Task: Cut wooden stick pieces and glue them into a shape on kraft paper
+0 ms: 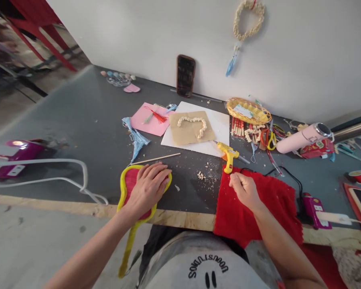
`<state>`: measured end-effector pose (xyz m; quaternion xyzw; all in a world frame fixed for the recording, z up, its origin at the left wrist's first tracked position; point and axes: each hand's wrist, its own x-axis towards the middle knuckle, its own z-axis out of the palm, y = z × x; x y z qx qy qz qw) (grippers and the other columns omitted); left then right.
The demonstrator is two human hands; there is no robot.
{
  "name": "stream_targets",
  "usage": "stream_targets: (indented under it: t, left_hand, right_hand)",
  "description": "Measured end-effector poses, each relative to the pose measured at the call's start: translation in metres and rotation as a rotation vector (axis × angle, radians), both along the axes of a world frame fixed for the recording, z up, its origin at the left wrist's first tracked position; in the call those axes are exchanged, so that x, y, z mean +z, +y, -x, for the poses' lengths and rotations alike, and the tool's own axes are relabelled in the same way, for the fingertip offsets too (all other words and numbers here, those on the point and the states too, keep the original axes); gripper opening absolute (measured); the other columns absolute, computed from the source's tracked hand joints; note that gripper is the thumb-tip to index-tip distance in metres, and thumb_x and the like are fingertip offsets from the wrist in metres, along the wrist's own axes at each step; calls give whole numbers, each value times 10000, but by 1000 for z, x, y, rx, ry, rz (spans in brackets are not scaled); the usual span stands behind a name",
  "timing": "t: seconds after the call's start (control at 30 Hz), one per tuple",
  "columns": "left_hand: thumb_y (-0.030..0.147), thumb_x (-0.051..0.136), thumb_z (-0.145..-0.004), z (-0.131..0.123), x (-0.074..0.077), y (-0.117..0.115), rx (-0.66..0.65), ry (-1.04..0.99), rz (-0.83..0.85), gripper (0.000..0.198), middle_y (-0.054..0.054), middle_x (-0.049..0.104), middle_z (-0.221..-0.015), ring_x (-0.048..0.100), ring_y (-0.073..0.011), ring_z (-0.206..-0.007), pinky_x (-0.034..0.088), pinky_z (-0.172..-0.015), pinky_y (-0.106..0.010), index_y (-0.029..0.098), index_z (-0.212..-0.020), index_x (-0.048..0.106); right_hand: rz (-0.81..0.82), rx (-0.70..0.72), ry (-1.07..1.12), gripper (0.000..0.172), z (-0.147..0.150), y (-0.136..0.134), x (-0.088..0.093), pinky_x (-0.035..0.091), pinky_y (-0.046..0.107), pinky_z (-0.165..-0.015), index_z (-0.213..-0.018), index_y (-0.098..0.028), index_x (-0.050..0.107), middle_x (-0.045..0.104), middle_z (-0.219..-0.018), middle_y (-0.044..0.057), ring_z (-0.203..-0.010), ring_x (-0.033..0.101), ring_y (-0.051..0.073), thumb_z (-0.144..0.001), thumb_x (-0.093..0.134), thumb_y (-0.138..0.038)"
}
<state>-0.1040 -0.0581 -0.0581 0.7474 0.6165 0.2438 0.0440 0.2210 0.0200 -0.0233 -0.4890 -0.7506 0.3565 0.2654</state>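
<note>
My left hand (149, 186) lies flat, fingers spread, on a pink fan with a yellow rim (122, 188) at the table's front edge. My right hand (243, 188) is curled closed above a red cloth (267, 192); whether anything is inside it I cannot make out. Just beyond it is a yellow glue gun (228, 154), its nozzle toward the white sheet (219, 120). On that sheet a brown paper (180, 138) carries a curved strip of small cream pieces (203, 128). Cream crumbs (201, 175) are scattered between my hands.
Pink paper (141, 120), a blue tassel (136, 140) and a thin stick (156, 158) lie left of centre. A phone (185, 76) leans on the wall. A basket (249, 110), scissors (271, 141), pink bottle (301, 138) and purple power socket (314, 210) stand right; cables (84, 172) cross left.
</note>
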Motion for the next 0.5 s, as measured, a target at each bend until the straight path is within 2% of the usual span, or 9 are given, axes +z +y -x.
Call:
stream_targets:
  t: [0.17, 0.5]
  left_hand:
    - [114, 427, -898, 3, -1, 3, -75, 51, 0, 337, -136, 651, -1166, 571, -314, -1165, 449, -981, -528, 210, -1074, 697]
    - [174, 423, -920, 3, 8, 12, -100, 33, 54, 265, -97, 645, -986, 590, -246, -935, 470, -877, -431, 200, -909, 687]
  right_hand:
    - [-18, 45, 1, 426, 5, -1, 1, 347, 239, -478, -652, -210, 547, 464, -492, -37, -434, 440, 102, -984, 398, -431]
    - [24, 75, 6, 408, 4, -4, 2, 385, 230, -501, -697, -205, 572, 535, -549, -20, -478, 487, 109, -975, 425, -463]
